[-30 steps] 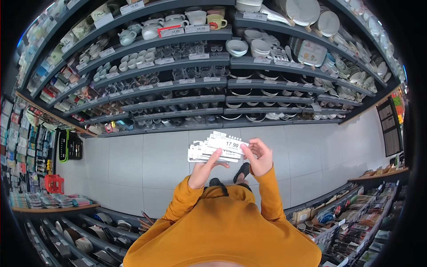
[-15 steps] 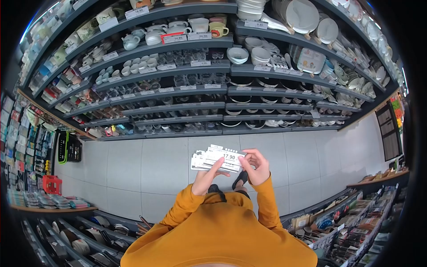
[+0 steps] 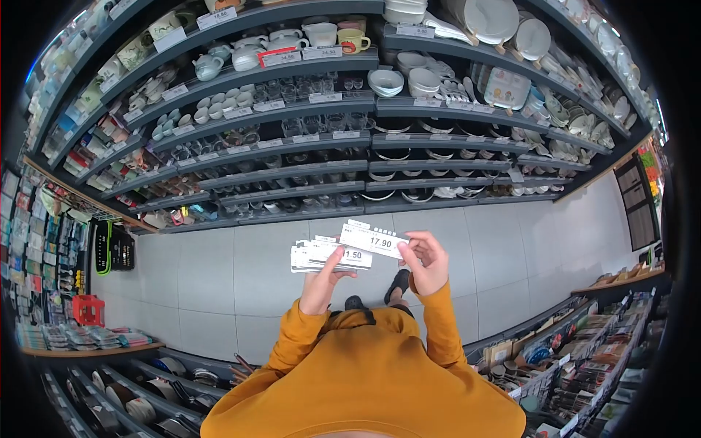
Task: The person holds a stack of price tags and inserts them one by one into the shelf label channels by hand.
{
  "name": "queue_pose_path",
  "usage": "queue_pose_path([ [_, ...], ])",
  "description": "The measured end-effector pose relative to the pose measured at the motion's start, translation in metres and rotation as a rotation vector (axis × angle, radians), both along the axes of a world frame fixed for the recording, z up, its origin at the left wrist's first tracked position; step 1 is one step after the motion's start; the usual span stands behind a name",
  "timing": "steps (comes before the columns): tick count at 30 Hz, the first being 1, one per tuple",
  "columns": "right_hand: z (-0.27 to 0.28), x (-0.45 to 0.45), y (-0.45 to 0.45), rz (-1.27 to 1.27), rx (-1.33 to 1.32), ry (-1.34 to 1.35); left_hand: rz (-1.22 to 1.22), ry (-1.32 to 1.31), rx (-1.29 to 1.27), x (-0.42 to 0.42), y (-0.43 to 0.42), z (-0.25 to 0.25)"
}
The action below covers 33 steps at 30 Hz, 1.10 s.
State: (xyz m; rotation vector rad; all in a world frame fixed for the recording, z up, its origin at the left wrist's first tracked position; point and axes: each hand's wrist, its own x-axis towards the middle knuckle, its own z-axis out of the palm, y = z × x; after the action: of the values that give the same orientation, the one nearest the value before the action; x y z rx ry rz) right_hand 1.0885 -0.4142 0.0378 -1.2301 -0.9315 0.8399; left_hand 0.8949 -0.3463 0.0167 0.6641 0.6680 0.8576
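My left hand is closed around a fanned stack of white price labels, thumb on top; the front label reads 11.50. Between the thumb and fingers of my right hand is a single price label marked 17.90, pinched at its right end. That label is tilted a little, and its left end lies just above or over the stack's upper right edge; whether they touch I cannot tell. Both hands are in front of my body, above the tiled floor.
Curved-looking shelves of mugs, teapots, glasses and bowls span the far side. Lower racks with pans and kitchen tools stand behind me on either side. A black basket and a red crate are at left.
My right hand has drawn the 17.90 label up and right from the stack. The left hand with the remaining labels has shifted left, exposing the 11.50 label.
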Motion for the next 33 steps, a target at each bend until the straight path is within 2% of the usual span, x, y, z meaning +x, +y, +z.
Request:
queue_pose_path([
  [5,0.007,0.001,0.000,-0.008,0.022,0.071,-0.115,0.023,-0.042,-0.010,0.001,-0.011],
  [16,0.007,-0.002,0.000,0.014,0.005,0.076,-0.295,-0.039,-0.008,-0.004,-0.013,0.011],
  [33,0.000,-0.002,-0.005,0.017,0.000,0.104,-0.337,0.014,0.010,-0.008,-0.015,0.015],
])
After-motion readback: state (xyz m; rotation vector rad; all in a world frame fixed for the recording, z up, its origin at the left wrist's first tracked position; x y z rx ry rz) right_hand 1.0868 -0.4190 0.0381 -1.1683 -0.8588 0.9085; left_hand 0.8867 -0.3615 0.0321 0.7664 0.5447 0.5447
